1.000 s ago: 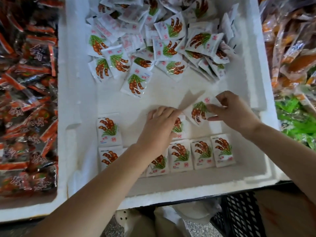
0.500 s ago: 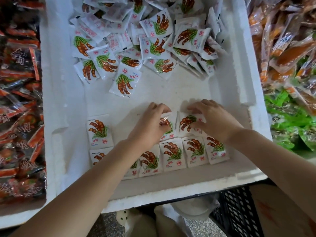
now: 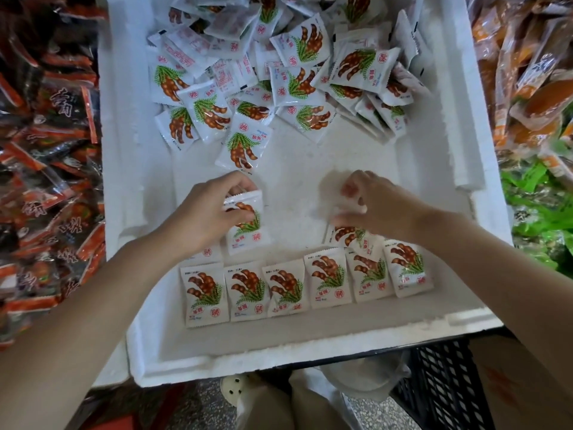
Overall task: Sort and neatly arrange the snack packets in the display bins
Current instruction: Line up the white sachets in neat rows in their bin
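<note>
**A:** What are the hands gripping?

**B:** The left hand point(image 3: 207, 212) pinches a white snack packet point(image 3: 248, 234), printed with brown pods and green leaves. Its fingers curl over the top edge and its thumb lies on the face. The right hand point(image 3: 381, 203) is blurred. Its fingers are bent over a second packet point(image 3: 344, 235), but I cannot tell whether they hold it.

**A:** Where are the packets?

**B:** All are inside a white foam bin point(image 3: 279, 352) in the middle of the frame. Both packets at the hands sit just above a row of six packets point(image 3: 286, 287), which lies side by side along the bin's lower edge. A loose heap point(image 3: 297, 82) of the same packets fills the top of the bin.

**A:** And around it?

**B:** Red-and-black packets point(image 3: 46, 135) are on the left. On the right are orange packets point(image 3: 527, 72), with green packets point(image 3: 542, 212) below them. A black crate point(image 3: 440, 383) is at the lower right.
</note>
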Demonstrator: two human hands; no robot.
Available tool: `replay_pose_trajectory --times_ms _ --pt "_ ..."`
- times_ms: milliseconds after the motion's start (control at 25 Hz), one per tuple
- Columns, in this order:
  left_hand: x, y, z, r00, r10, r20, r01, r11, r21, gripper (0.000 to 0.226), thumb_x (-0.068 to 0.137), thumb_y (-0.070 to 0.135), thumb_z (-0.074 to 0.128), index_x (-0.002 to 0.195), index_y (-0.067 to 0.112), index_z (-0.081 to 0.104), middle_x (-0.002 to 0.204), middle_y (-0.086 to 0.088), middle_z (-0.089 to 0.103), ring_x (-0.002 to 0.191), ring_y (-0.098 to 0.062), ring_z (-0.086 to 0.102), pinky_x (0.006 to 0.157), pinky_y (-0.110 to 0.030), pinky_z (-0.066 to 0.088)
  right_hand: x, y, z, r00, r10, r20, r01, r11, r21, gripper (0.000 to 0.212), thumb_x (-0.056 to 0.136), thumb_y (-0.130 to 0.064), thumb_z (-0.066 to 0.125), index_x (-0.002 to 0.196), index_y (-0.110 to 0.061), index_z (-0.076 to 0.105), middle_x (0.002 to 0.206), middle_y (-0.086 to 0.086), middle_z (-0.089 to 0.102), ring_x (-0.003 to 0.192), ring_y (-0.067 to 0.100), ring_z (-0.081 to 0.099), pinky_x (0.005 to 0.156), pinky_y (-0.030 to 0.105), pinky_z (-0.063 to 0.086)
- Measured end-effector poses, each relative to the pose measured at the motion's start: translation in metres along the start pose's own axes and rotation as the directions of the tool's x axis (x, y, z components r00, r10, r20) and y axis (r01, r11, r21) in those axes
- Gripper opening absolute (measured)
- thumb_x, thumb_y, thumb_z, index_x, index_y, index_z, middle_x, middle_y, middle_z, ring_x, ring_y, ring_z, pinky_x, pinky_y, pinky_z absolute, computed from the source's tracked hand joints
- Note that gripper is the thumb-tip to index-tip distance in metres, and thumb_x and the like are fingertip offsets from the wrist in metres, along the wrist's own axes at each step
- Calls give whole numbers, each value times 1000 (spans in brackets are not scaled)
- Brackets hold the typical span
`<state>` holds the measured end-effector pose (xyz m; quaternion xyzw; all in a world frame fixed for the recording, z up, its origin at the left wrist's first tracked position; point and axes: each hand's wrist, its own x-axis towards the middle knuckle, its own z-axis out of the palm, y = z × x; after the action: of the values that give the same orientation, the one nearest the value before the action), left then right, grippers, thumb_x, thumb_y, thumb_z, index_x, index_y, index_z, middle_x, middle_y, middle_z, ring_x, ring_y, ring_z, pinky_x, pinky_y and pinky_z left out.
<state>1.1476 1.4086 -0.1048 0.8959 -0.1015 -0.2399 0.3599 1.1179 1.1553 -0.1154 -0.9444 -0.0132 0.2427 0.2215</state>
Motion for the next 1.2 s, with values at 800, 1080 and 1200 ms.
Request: replay_pose_trajectory --times_ms 800,1080,1200 --pt "-18 -36 25 974 219 -60 -158 845 511 63 85 22 68 143 17 42 128 -4 46 123 -22 38 100 -30 22 37 -68 29 992 10 -124 12 984 176 13 89 -25 61 93 -14 64 90 0 63 88 20 58 74 29 44" --pt "-22 -35 26 969 244 -39 -188 829 527 58 89 19 64 142 12 42 130 -7 45 124 -25 39 104 -34 26 30 -65 46 978 -107 -177 143 968 206 8 93 -18 56 95 -12 53 93 6 63 81 21 59 74 33 50" --pt "-17 -32 23 954 268 -133 -176 863 474 44 91 15 61 133 9 51 130 -13 44 122 -30 43 104 -40 31 33 -53 34 927 -213 -309 246 967 71 24 92 -18 56 114 -10 51 114 5 56 99 17 55 88 24 45"
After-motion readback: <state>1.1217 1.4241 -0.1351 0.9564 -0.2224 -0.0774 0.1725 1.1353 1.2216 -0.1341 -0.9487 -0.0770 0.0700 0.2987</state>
